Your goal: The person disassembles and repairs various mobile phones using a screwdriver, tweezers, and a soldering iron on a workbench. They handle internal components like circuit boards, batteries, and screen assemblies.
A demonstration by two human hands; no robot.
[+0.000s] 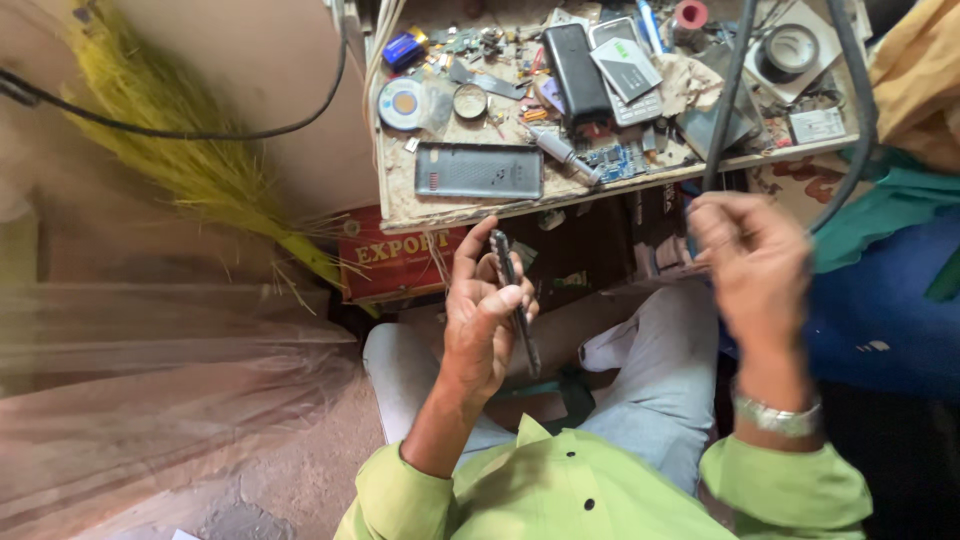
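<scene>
**A thin dark device held on edge below a cluttered workbench**

A slim dark phone-like device [513, 300] is gripped in the left hand [482, 315], seen edge-on, with the thumb raised along its upper end and the fingers curled round its middle. The device is held above the lap, just below the front edge of the workbench [400, 205], apart from the things lying on it.

The right hand [752, 262] is raised beside a black cable [728, 95] that hangs down in front of the bench. The fingers are loosely bent and blurred; whether anything is pinched between them cannot be told. A metal wristwatch [776, 415] is worn on that wrist, and green sleeves are seen on both arms.

On the bench, a grey phone back cover [478, 171] is laid near the front edge. Behind it, a black phone [575, 70] and a second phone with a pale card on top [625, 70] are placed side by side. A round reel of solder [402, 103] is set to the left, a small blue circuit board [612, 160] lies near the middle, and a roll of tape [790, 48] rests at the far right.

A yellow-green broom [190, 150] is leaned against the wall at the left, and a red printed box [395, 262] is tucked under the bench.
</scene>
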